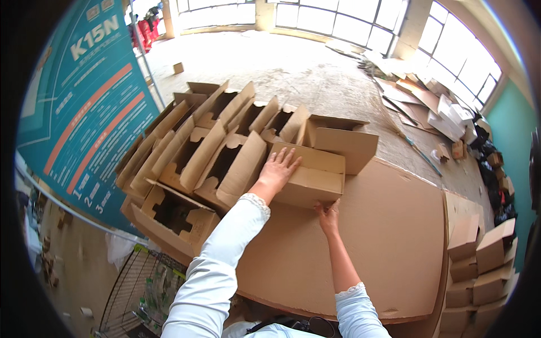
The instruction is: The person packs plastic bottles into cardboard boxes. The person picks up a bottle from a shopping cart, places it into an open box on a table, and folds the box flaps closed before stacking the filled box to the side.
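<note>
The left hand (278,169) lies flat, fingers spread, on the cardboard box (307,174); the right hand (328,217) reaches up, fingers pinching its lower edge.

The person wore a pale blue long-sleeved top. The left sleeve (217,265) ran broad and smooth with soft folds along it, and it ended at the wrist in a narrow white cuff of lace-like, scalloped trim. The right sleeve (355,312) was pushed up, so its own white scalloped edge sat at about the elbow and the forearm beyond it was bare. The left hand (278,170) and right hand (328,218) were bare, with no gloves, rings or watch visible. At six o'clock a dark strap lay against the chest.
</note>
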A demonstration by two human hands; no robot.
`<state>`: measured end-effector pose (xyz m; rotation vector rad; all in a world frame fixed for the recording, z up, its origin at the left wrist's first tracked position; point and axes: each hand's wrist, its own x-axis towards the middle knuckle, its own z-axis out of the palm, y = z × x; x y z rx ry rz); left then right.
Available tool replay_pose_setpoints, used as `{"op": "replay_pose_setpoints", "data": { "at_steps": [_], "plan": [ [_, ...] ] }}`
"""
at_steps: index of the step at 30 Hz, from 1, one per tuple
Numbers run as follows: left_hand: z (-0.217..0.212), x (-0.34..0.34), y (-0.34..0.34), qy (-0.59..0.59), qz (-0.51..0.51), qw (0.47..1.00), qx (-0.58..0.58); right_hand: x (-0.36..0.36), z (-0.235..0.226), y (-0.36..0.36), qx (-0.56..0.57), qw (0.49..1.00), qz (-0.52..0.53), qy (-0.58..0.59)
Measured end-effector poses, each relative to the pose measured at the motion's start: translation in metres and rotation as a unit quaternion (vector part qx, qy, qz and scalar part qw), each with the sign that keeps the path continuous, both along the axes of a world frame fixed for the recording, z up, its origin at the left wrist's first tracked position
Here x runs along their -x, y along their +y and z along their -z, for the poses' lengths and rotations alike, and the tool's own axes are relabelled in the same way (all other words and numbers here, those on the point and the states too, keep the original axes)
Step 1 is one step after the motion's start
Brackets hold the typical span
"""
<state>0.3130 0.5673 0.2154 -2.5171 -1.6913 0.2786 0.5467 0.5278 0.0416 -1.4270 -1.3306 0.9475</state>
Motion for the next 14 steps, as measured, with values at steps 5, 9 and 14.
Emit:
{"op": "replay_pose_setpoints", "data": {
  "at_steps": [5,9,14],
  "plan": [
    [0.002,-0.019,0.005,0.027,-0.048,0.998,-0.022,-0.027,-0.032,-0.018,0.005,0.936,-0.034,-0.35],
    [0.035,0.003,-0.012,0.031,-0.133,0.978,-0.159,0.03,-0.193,-0.119,0.073,0.966,-0.212,-0.127],
    [0.038,0.017,-0.048,-0.055,-0.1,0.931,-0.348,0.084,-0.253,-0.229,-0.181,0.912,-0.367,-0.022]
  ]
}}
